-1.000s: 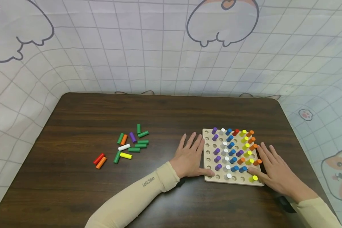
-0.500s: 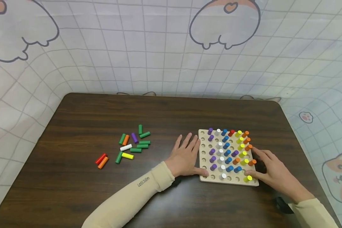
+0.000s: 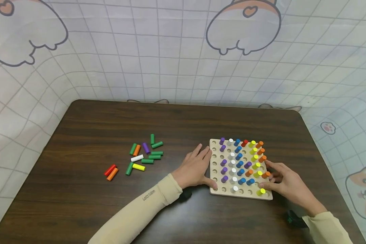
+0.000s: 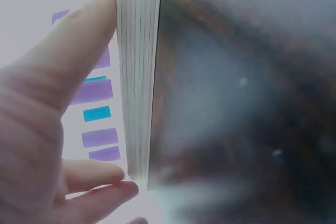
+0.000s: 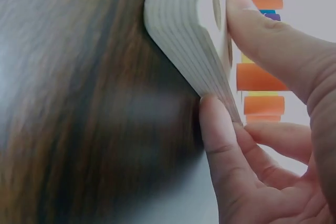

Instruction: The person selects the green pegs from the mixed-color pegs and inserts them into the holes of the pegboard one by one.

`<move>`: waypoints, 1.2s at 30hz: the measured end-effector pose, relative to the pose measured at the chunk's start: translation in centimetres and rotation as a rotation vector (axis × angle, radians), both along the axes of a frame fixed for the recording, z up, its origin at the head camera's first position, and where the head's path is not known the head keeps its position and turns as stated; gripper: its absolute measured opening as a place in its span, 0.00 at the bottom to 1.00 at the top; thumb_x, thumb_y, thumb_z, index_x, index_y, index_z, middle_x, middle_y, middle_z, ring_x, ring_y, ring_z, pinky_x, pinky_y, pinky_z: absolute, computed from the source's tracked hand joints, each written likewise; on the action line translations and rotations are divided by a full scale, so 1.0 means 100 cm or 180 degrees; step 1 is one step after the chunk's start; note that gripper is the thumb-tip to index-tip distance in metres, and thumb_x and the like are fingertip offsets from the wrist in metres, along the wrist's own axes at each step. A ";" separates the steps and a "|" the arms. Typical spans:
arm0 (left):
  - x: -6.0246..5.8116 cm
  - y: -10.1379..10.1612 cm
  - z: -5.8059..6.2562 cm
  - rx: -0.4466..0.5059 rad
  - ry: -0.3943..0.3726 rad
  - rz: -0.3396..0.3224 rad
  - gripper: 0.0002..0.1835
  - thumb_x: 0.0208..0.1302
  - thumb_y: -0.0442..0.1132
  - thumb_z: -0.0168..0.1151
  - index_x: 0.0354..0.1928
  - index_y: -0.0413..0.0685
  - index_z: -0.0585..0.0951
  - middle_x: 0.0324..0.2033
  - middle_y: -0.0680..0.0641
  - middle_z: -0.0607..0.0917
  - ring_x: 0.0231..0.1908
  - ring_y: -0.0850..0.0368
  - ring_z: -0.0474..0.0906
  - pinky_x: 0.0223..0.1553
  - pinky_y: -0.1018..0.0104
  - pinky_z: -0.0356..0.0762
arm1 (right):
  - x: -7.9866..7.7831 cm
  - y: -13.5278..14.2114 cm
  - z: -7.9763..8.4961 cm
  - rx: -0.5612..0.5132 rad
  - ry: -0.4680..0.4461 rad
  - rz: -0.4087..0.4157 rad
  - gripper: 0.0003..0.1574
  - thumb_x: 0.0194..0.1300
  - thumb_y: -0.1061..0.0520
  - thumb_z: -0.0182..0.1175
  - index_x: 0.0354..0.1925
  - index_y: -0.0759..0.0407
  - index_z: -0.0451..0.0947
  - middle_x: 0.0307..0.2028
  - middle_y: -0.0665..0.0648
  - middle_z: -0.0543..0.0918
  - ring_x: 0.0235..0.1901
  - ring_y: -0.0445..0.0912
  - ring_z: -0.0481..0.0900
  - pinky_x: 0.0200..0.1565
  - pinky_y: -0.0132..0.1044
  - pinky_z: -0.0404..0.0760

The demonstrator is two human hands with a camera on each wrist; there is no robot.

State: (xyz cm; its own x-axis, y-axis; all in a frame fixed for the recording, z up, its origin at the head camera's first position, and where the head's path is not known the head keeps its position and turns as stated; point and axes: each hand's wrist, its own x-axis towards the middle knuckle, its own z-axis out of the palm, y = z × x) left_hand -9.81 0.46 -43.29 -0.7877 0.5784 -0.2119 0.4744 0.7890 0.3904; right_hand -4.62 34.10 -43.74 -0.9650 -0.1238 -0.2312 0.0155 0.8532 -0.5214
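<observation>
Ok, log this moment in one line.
left hand: rests at left edge of pegboard | right hand: grips its right edge | loose pegs: mixed colours, on table left of pegboard

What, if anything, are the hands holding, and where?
The pale square wooden pegboard: right hand pinches its right edge; left hand rests against its left edge.

Head view: left sleeved forearm (image 3: 137, 211) lies from 7 o'clock, aimed at 2. Left hand (image 3: 192, 171) near 6 o'clock, back up; left fingers (image 3: 196, 151) mostly straight, slightly apart, toward 1. Left thumb (image 3: 209, 182) spread wide, toward 4. Right sleeved forearm (image 3: 327, 225) at 4 o'clock, aimed between 10 and 11. Right hand (image 3: 289, 185) also at 4; right fingers (image 3: 276, 166) toward 10, right thumb (image 3: 269, 186) toward 9. Right wrist view: thumb and fingers opposed, pinching. Left wrist view: thumb extended toward 1, fingertips below it toward 2 or 3.
</observation>
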 end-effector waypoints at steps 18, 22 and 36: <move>-0.009 -0.028 -0.015 0.1551 -0.0824 0.0536 0.51 0.63 0.38 0.73 0.81 0.41 0.55 0.63 0.42 0.78 0.48 0.58 0.84 0.50 0.69 0.83 | -0.009 -0.027 0.001 -0.0091 -0.0048 -0.0034 0.61 0.56 0.37 0.77 0.75 0.66 0.65 0.51 0.60 0.78 0.39 0.43 0.78 0.34 0.27 0.79; -0.009 -0.037 -0.015 0.1443 -0.0745 0.0591 0.43 0.64 0.38 0.70 0.79 0.39 0.61 0.64 0.41 0.78 0.47 0.58 0.84 0.50 0.66 0.83 | -0.014 -0.036 0.002 -0.0128 -0.0067 -0.0048 0.61 0.55 0.37 0.78 0.75 0.65 0.65 0.51 0.60 0.79 0.42 0.46 0.79 0.34 0.28 0.78; -0.011 -0.070 -0.010 0.1430 -0.0710 0.0871 0.35 0.64 0.37 0.72 0.73 0.42 0.73 0.63 0.41 0.81 0.49 0.54 0.87 0.52 0.58 0.85 | -0.026 -0.065 -0.002 -0.0323 -0.0007 -0.0025 0.56 0.56 0.41 0.78 0.74 0.62 0.67 0.50 0.59 0.81 0.41 0.45 0.80 0.35 0.28 0.78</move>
